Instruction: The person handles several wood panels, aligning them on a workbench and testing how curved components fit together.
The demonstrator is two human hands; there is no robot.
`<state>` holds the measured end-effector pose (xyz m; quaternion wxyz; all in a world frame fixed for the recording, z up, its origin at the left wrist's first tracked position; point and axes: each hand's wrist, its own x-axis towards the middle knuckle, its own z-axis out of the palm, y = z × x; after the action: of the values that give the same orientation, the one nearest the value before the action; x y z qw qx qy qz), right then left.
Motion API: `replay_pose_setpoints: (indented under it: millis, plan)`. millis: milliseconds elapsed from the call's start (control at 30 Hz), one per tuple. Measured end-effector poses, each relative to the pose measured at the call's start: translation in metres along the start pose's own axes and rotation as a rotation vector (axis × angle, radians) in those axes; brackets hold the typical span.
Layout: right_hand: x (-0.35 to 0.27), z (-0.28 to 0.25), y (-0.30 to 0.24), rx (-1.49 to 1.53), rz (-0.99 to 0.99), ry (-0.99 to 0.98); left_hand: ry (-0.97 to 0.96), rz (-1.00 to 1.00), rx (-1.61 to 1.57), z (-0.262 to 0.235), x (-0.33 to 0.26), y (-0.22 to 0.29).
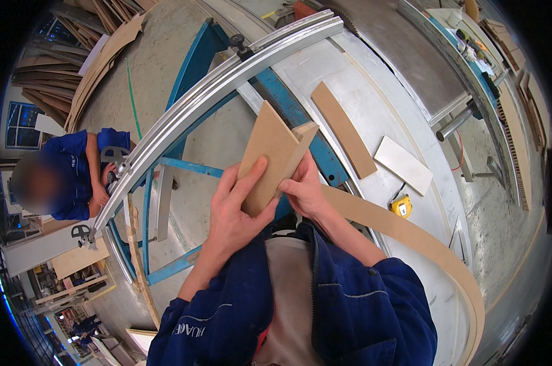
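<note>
In front of my chest I hold a short brown fibreboard piece (265, 155) with slanted ends, its broad face turned up. A second, narrower fibreboard piece (303, 145) stands against its right side; whether the two are joined I cannot tell. My left hand (230, 210) is closed on the lower left part of the broad piece, thumb along its lower edge and a finger lying on its face. On the other side my right hand (305, 188) grips the narrower piece near its lower end, with the thumb at the seam between both. The fingers underneath are hidden.
To the right, a fibreboard strip (344, 129), a white panel (404, 165), a yellow tape measure (401, 206) and a long fibreboard strip (410, 232) lie on the metal table (373, 97). An aluminium rail (227, 91) crosses ahead. A saw blade (342, 21) shows beyond. A co-worker (74, 168) leans at left.
</note>
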<state>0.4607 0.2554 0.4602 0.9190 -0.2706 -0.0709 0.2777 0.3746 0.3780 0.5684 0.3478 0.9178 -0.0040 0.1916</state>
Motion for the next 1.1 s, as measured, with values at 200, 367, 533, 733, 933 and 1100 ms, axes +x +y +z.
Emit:
replay_pose_setpoints:
  millis: [200,367,533,733,933,1100]
  plan:
    - [0.000,-0.003,0.003,-0.002,-0.007,0.005,-0.001,-0.002,0.008,0.000,0.000,0.000]
    - [0.000,0.001,-0.001,-0.002,-0.013,0.003,-0.009,0.001,0.017,-0.001,-0.001,0.001]
    - [0.000,0.000,-0.002,-0.005,-0.006,-0.003,-0.006,0.005,0.021,-0.001,-0.001,0.001]
    - [-0.001,-0.001,-0.001,0.006,0.012,0.000,-0.008,-0.025,0.012,0.001,0.001,0.003]
    - [-0.001,0.003,-0.003,0.068,0.056,0.034,-0.067,-0.087,0.023,0.000,0.008,0.003]
    - [0.002,0.011,-0.010,0.050,0.055,0.074,-0.090,-0.107,-0.035,-0.002,0.013,-0.002]
